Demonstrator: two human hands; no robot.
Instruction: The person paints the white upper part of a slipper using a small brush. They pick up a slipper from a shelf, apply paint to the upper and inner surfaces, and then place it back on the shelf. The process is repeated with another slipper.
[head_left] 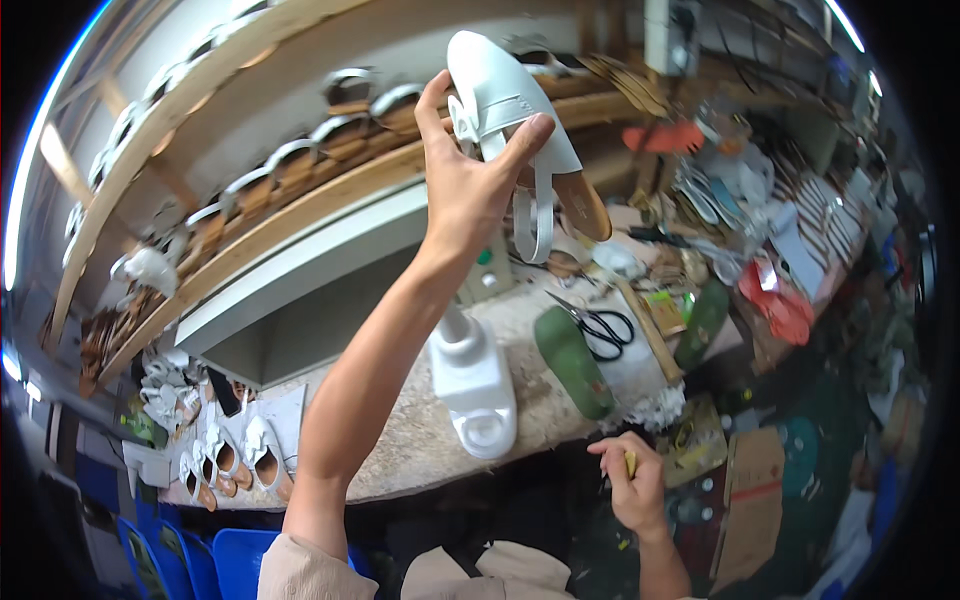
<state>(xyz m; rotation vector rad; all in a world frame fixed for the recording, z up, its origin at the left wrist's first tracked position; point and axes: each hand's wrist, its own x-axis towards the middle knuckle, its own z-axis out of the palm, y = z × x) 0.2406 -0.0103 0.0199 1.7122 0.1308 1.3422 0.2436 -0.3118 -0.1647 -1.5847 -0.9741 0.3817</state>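
Observation:
My left hand [470,175] is raised high in front of the shelves and gripping a white sandal [510,105]. Its thumb lies on one side of the white upper and its fingers on the other. The sandal's tan insole and a dangling white strap show at its lower right. Lower down, off the table's front edge, my right hand [635,485] is curled around a small yellow thing [630,462], mostly hidden by the fingers. Between my arms, a white moulded plastic piece [475,390] stands on the worktable [540,400], beside a green shoe last [572,365].
Black-handled scissors [605,335] and a second green last [703,325] lie at the table's right. Several white sandals [265,460] stand at the left end. Wooden shelves [290,190] hold more sandals behind. Blue chairs [240,560] are at lower left, a cardboard piece [752,500] at lower right.

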